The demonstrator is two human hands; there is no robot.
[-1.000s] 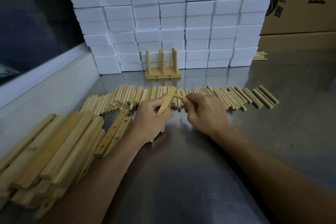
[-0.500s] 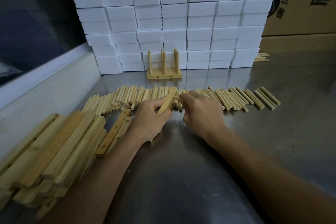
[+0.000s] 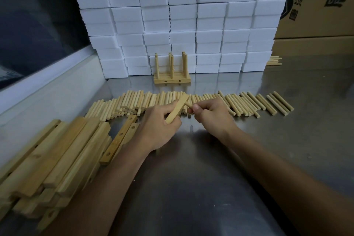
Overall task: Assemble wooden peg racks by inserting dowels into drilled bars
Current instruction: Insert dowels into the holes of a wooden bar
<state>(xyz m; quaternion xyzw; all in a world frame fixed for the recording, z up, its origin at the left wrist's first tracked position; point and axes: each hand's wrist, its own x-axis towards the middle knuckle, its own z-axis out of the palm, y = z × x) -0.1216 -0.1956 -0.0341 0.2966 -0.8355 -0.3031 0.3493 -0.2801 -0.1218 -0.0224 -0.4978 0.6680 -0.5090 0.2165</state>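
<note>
The fingers of the left hand are curled round a short wooden bar, thumb on its near face, holding it tilted so its far end rises up and to the right above the surface. The right hand has its fingers folded in tight, and thumb and forefinger pinch a dowel near its end; the dowel's free tip meets the upper part of the bar, though whether it sits in a hole cannot be told. Both hands hover close together, knuckles nearly touching, just in front of a long row of loose dowels that lie side by side across the surface from left to right. Beside the left wrist two drilled bars lie at a slant, their holes facing up, and further left a heap of bars is stacked in loose layers to the near edge. Behind the dowel row a finished rack stands upright, pegs pointing up from its base, right against a wall of stacked white foam blocks. A cardboard box with dark print sits at the far right, with a few more sticks lying near its foot.
</note>
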